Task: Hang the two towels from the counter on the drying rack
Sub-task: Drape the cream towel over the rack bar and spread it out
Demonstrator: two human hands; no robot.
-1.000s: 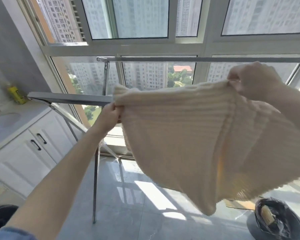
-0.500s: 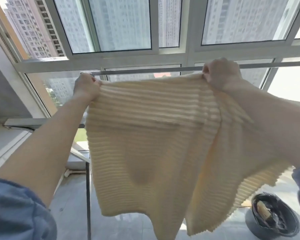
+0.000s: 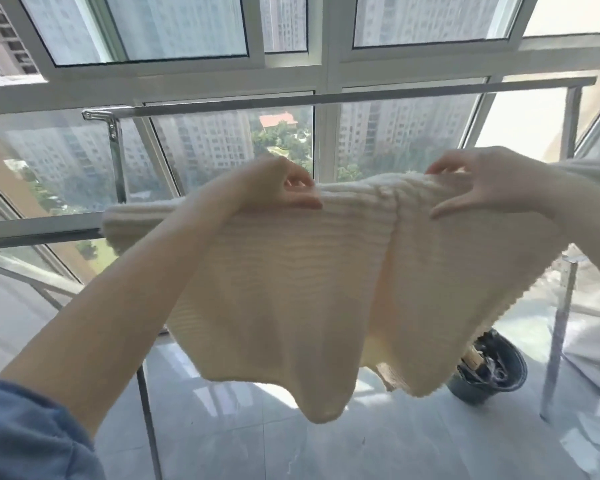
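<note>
A cream ribbed towel lies folded over the near, lower bar of the metal drying rack and hangs down toward the floor. My left hand pinches the top fold near its left part. My right hand grips the bunched top fold further right, thumb in front and fingers behind. The rack's higher far bar runs bare across the window behind. A second towel is not clearly in view.
A pale cloth hangs at the right edge, over the rack's right side. A dark bucket with items in it stands on the tiled floor at lower right. Rack legs stand in front of the large windows.
The towel has come down from the height of the upper bar and now lies over the lower near bar. Both hands moved down with it and closer together on the top fold.
</note>
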